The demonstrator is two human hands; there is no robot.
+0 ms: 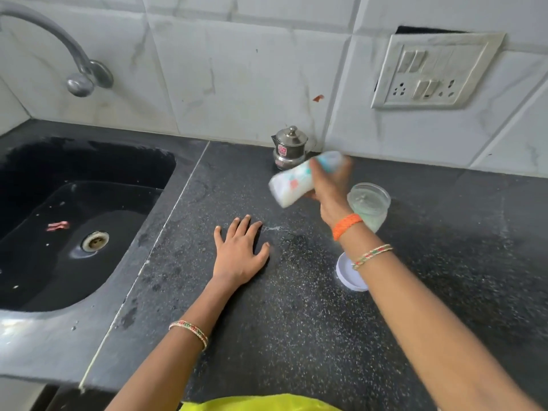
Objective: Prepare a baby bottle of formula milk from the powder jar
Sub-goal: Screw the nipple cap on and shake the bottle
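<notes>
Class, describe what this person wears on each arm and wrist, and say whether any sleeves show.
Both forearms are bare; no sleeves show. The left wrist carries one thin beaded bangle in red, green and white. The right wrist has a thick band of orange thread and, further up the forearm, a similar beaded bangle. No rings are visible.

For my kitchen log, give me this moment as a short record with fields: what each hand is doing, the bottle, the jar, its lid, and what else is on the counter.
right hand: grips the baby bottle, held tilted above the counter
bottle: blurred, milky liquid inside
left hand: flat on the counter, fingers spread
powder jar: open, behind the right wrist
jar lid: lying on the counter, partly hidden by the forearm
other: steel pot at the wall, sink to the left
</notes>
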